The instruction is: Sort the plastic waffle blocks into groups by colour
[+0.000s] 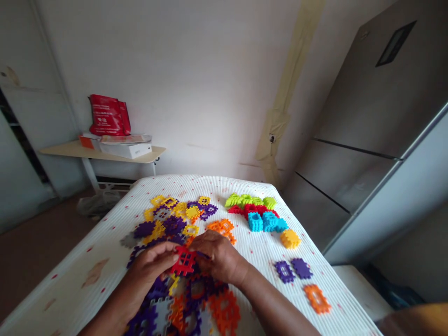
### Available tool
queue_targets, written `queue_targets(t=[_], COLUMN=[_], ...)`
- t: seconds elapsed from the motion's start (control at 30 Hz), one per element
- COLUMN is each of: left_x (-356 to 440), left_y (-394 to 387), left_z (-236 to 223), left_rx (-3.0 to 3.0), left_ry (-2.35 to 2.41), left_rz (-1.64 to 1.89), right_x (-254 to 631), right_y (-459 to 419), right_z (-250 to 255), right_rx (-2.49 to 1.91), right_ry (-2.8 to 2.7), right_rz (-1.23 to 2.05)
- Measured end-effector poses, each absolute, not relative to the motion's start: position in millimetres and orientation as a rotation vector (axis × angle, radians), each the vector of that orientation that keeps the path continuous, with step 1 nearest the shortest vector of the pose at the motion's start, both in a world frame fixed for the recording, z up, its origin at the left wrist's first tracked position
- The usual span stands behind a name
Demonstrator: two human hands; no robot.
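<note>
A red square interlocking tile with a cross-barred window is held up over the heap. My left hand pinches its left edge between thumb and fingers. At its upper right corner the closed fingers of my right hand grip it. A bit of purple shows beneath those right fingers; I cannot tell whether it is held too. Under and around both hands lies a mixed heap of purple, orange, grey and yellow tiles, partly hidden by the hands and forearms.
Sorted at the right are green tiles, red tiles, blue stacks and a yellow-orange stack. Nearer lie two purple tiles and an orange frame. A fridge stands right; a side table stands back left.
</note>
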State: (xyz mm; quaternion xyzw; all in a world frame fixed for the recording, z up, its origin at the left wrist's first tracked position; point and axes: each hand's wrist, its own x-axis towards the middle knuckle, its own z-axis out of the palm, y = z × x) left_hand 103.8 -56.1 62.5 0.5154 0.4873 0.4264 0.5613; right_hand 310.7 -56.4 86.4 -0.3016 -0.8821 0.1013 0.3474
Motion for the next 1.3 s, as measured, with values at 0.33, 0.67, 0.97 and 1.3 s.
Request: queue_targets(t=[0.33,0.67,0.97,1.3], left_x=[125,133,138,105], left_y=[-52,-55,-57,-56], left_z=[70,70,65,62], left_rx=[0.903,0.899,0.896,1.032], left_ry=[1.074,1.018,1.023,1.299], left_rz=[1.338,1.346,1.341,1.452], right_x=[316,291,284,351], right_y=[-59,-73,-75,-48], right_z=[85,83,80,116], right_rx=[-1.077,-1.129,-1.213,-1.617], right_ry=[-1.881,-1.907,-2.003,-1.853], right_rz=[0.390,0.274,0.119,-0.048])
